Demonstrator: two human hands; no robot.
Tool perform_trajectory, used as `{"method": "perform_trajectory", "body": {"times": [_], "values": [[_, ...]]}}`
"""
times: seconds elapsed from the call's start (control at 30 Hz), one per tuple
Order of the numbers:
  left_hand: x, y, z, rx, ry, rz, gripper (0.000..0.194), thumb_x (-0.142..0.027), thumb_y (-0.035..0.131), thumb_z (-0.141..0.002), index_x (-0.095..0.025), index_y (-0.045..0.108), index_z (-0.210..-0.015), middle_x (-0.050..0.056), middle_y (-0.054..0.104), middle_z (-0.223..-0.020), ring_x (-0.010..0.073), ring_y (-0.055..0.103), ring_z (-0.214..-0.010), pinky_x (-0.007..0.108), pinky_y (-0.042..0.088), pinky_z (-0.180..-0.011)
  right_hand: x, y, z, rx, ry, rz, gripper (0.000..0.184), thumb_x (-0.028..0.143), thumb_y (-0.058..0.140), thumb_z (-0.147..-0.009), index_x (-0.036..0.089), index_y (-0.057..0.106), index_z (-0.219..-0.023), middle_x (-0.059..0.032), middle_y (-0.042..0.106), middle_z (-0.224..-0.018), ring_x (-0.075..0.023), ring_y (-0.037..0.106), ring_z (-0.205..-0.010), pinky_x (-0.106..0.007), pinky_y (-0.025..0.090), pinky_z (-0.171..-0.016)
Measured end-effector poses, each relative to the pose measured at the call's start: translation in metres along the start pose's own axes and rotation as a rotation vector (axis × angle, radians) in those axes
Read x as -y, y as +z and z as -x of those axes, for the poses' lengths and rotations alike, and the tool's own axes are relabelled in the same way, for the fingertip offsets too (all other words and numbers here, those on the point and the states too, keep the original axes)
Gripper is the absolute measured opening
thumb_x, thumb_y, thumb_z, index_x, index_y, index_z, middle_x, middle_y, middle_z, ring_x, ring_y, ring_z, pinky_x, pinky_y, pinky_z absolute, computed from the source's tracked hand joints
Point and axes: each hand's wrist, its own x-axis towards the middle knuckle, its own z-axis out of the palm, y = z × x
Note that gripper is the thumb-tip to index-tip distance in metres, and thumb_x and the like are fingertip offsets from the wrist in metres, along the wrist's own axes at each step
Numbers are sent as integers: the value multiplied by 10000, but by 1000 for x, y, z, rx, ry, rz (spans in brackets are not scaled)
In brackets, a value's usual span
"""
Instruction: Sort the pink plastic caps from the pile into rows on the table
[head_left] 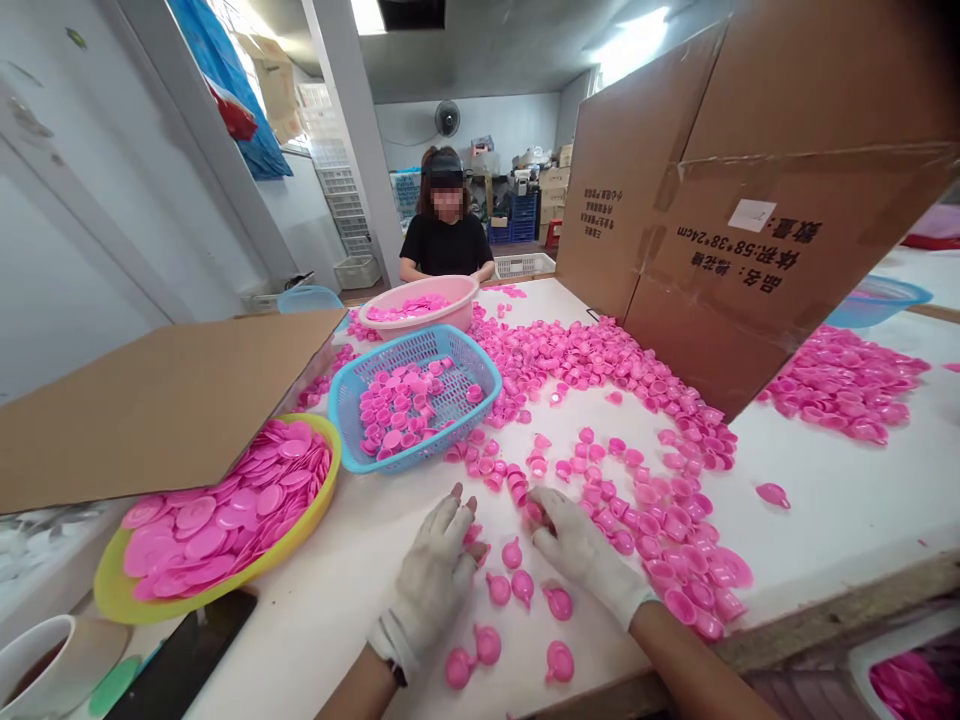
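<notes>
1. Small pink plastic cup-shaped pieces [517, 585] lie loose on the white table [840, 510], a handful directly between and just below the two gloved hands, a few more near the front edge.
2. Left hand [435, 570], in a pale knit fingerless glove, rests palm-down on the table, fingers spread and flat; one or two pink pieces lie just by its fingertips. It grips nothing that I can see.
3. Right hand [581, 550], same glove, fingers curled at a short row of pink pieces [517, 485] lined up just above it; whether it pinches one, I cannot tell.
4. Progress, as a judgement: a small share looks sorted. The blue plastic mesh basket [416, 395] holds a partial layer of pink pieces; the broad scatter of loose pink pieces [645, 400] across the table is far larger and looks untouched.
5. To the left, a yellow round plastic tray [112, 590] is heaped with flat pink discs [225, 510], partly under a cardboard flap [165, 400].
6. Beyond the basket, a pink plastic basin [420, 300] with more pink pieces, and behind it a person in a black top [446, 245], hands at the basin's far side.
7. To the right, a large open brown cardboard box [750, 210] stands tipped on the table, with another pink heap [844, 380] past it.
8. Near left corner: a white mug [34, 660] and a dark phone [184, 660].
</notes>
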Motion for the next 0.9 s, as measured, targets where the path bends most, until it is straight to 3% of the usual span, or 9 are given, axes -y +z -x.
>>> {"method": "perform_trajectory", "body": {"times": [0.13,0.23,0.33,0.4,0.5,0.63,0.7,0.8,0.9], "values": [[3,11,-5,132,-28,44,322,-212,471,-846,-194,594,-1144,109,597,-1238,231,565,-1138,378,470,-979,-8,-12,11,259,86,-270,144,186,371,-796,190,498,-727,8,535,-675,-121,503,-611,-228,393,-578],[-2,13,-16,113,-69,57,306,-190,451,-850,-200,602,-1116,97,616,-1187,213,592,-1072,337,482,-928,-8,-19,10,507,270,-377,147,196,353,-797,195,493,-750,33,526,-582,-83,446,-449,-191,323,-446],[-6,12,-46,91,-192,27,246,-230,454,-863,-202,603,-1057,77,656,-999,199,631,-895,310,491,-805,-6,-22,2,607,363,-314,117,261,393,-823,211,493,-859,53,522,-537,-77,424,-382,-182,277,-413],[-6,15,-69,90,-251,-9,225,-276,474,-861,-197,598,-1031,82,642,-977,206,619,-887,312,470,-793,-4,-20,-4,561,313,-202,115,323,472,-813,212,496,-833,50,516,-549,-90,458,-422,-192,283,-436],[-5,24,-95,135,-273,11,183,-248,533,-812,-174,595,-967,100,602,-1037,211,580,-962,311,431,-842,-2,-14,-13,275,173,5,152,326,530,-799,196,494,-729,12,560,-652,-123,515,-578,-221,313,-523],[-1,32,-101,169,-284,63,130,-145,521,-768,-167,582,-880,72,605,-949,181,573,-897,297,426,-819,3,1,-28,-56,131,71,150,305,513,-819,191,511,-915,-37,592,-810,-171,537,-743,-259,355,-641],[2,30,-93,160,-305,140,147,-146,493,-781,-158,568,-907,56,609,-885,164,577,-839,287,442,-775,4,8,-36,-67,144,1,206,274,555,-777,187,506,-956,-53,590,-870,-190,540,-814,-278,369,-699],[8,22,-74,176,-402,527,231,-208,481,-799,-125,544,-1005,45,610,-828,141,572,-724,268,462,-666,0,12,-41,-19,158,-127,110,171,523,-742,192,506,-848,-40,573,-840,-183,540,-837,-284,376,-735],[11,14,-52,193,-468,791,228,-240,521,-761,-116,583,-941,30,613,-778,127,545,-654,256,451,-614,-8,11,-39,88,208,-280,107,138,459,-727,196,490,-811,6,539,-716,-137,547,-664,-245,388,-601]]}}
